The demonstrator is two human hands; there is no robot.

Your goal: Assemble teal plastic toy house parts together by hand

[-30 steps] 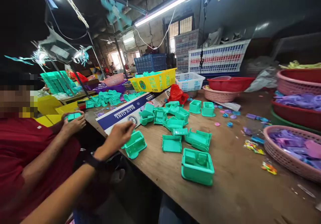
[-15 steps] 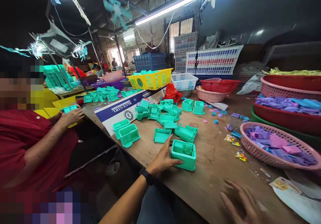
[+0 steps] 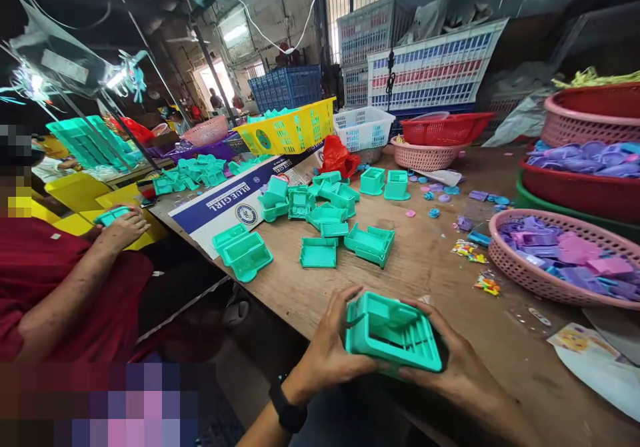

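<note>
Both my hands hold one teal plastic box part (image 3: 393, 330) just above the near edge of the wooden table (image 3: 430, 260). My left hand (image 3: 327, 350) grips its left side and wears a black watch at the wrist. My right hand (image 3: 450, 360) cups its right side and underside. The part is tilted, its slotted side facing me. Several more teal box parts (image 3: 325, 223) lie scattered on the table beyond it.
A person in a red shirt (image 3: 60, 287) sits at my left, holding a teal part (image 3: 111, 215). A pink basket of purple pieces (image 3: 560, 260) stands at right, with red tubs (image 3: 585, 187) behind. Yellow (image 3: 287, 133), white and red baskets line the back. A printed cardboard sheet (image 3: 225, 207) lies left.
My left hand moved from a teal part at the left to the nearest box part, and my right hand came in. Both lifted the part off the table toward me.
</note>
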